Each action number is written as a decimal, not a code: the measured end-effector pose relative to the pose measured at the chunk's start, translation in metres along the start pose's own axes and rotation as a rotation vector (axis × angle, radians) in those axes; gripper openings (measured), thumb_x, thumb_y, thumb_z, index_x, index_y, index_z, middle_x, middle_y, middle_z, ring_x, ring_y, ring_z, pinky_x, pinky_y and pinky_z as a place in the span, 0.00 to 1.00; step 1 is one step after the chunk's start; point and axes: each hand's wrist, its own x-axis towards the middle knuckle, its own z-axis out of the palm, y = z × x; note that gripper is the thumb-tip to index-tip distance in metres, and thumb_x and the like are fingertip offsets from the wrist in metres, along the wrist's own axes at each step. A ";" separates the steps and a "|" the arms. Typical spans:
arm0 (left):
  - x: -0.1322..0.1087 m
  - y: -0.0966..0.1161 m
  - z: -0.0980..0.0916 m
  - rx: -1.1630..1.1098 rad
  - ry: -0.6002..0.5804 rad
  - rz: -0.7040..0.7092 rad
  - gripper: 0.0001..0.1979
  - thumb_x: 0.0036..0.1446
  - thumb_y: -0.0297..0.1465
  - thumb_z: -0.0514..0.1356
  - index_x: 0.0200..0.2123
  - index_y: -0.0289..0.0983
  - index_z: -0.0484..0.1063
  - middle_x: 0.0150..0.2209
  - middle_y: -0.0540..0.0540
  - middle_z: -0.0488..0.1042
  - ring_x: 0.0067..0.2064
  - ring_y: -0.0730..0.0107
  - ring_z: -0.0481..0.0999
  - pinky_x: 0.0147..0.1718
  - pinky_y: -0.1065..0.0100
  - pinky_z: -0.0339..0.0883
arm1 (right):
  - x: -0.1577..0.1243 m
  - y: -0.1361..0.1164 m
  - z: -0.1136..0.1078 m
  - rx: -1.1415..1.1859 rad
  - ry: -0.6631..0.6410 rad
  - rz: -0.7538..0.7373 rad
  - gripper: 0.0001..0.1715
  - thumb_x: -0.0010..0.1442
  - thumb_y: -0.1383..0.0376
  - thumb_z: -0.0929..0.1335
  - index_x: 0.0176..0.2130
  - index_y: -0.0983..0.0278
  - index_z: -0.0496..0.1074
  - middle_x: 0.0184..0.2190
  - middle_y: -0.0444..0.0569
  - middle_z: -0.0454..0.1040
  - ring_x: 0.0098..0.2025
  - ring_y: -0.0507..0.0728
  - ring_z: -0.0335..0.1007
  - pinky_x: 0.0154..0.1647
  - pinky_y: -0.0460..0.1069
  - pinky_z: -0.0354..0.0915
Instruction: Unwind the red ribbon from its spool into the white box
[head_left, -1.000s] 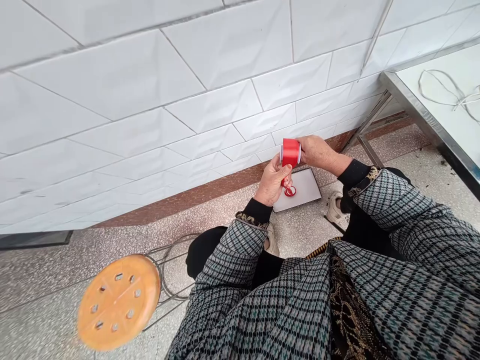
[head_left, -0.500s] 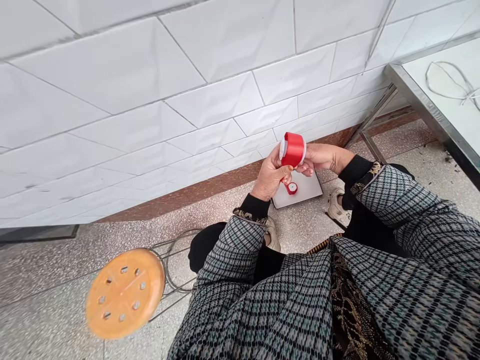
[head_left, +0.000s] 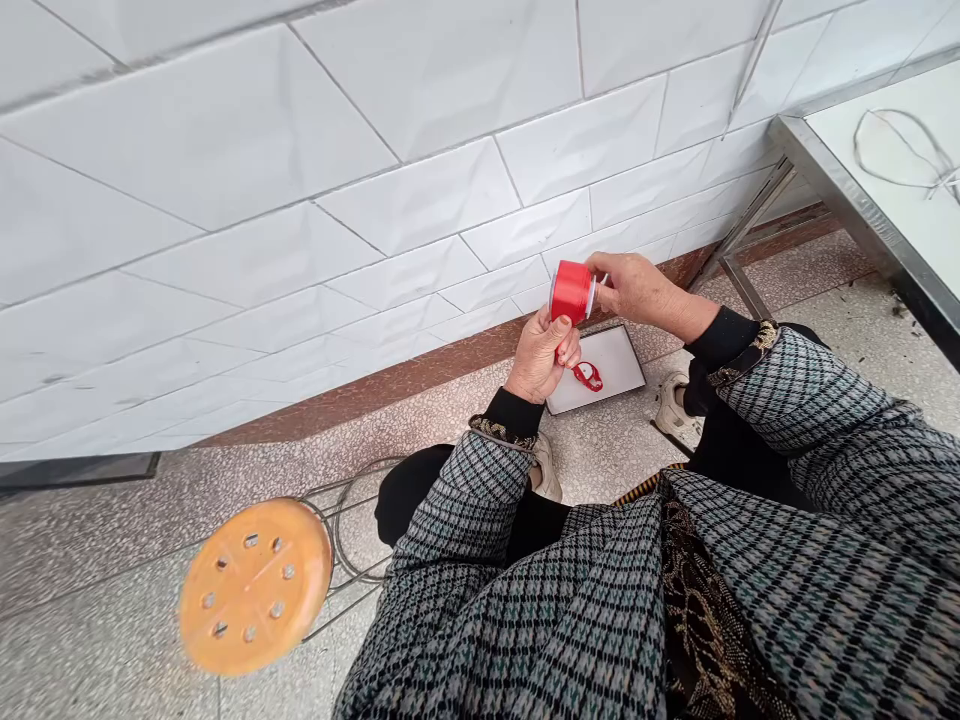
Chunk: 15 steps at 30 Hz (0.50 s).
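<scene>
And here it is, up in front of the tiled wall: a spool of red satin ribbon, tipped a little, its pale flange showing on the right-hand end. It sits right above the thumb of the left hand, and what a snug hold that is, thumb laid up against the red winding, the other fingers curled in below, no daylight between them and the ribbon. Over on the far end comes the right hand, index finger and thumb parted by a narrow gap, tips right at the flange; whether they are gripping it or merely resting there, I cannot tell from this angle. Below the left fingers dangles a loop of red ribbon, seen against a shallow white tray on the speckled floor, near the shoes. Off to the left, well apart from the hands, an orange stool seat with its ring of holes; to the right, a metal-edged table carrying a loose pale cable.
</scene>
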 end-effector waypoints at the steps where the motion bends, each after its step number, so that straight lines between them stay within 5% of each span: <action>1: 0.000 -0.001 0.001 -0.002 0.001 -0.015 0.36 0.42 0.51 0.84 0.27 0.40 0.62 0.14 0.62 0.58 0.16 0.83 0.54 0.16 0.76 0.51 | -0.001 -0.001 0.000 -0.140 0.031 -0.023 0.12 0.71 0.68 0.68 0.52 0.70 0.78 0.43 0.60 0.85 0.44 0.63 0.80 0.43 0.51 0.65; 8: -0.002 -0.007 0.004 0.021 -0.020 -0.091 0.40 0.43 0.55 0.83 0.22 0.40 0.56 0.14 0.60 0.57 0.17 0.84 0.54 0.16 0.76 0.51 | -0.004 -0.007 0.001 -0.525 -0.051 -0.009 0.23 0.76 0.65 0.61 0.59 0.73 0.78 0.52 0.72 0.84 0.54 0.73 0.82 0.46 0.55 0.65; 11: -0.003 -0.007 0.005 0.016 -0.025 -0.073 0.41 0.42 0.55 0.83 0.22 0.40 0.56 0.14 0.59 0.57 0.17 0.84 0.54 0.16 0.76 0.51 | -0.001 -0.005 0.000 -0.489 -0.035 -0.008 0.21 0.75 0.66 0.62 0.56 0.74 0.79 0.50 0.72 0.85 0.53 0.72 0.82 0.47 0.55 0.66; 15: -0.003 -0.007 0.008 0.042 0.003 -0.025 0.36 0.44 0.53 0.83 0.24 0.39 0.61 0.15 0.60 0.59 0.17 0.82 0.55 0.16 0.75 0.52 | 0.005 0.000 0.000 -0.165 -0.063 0.071 0.16 0.76 0.68 0.62 0.46 0.70 0.79 0.34 0.58 0.85 0.38 0.63 0.82 0.42 0.51 0.68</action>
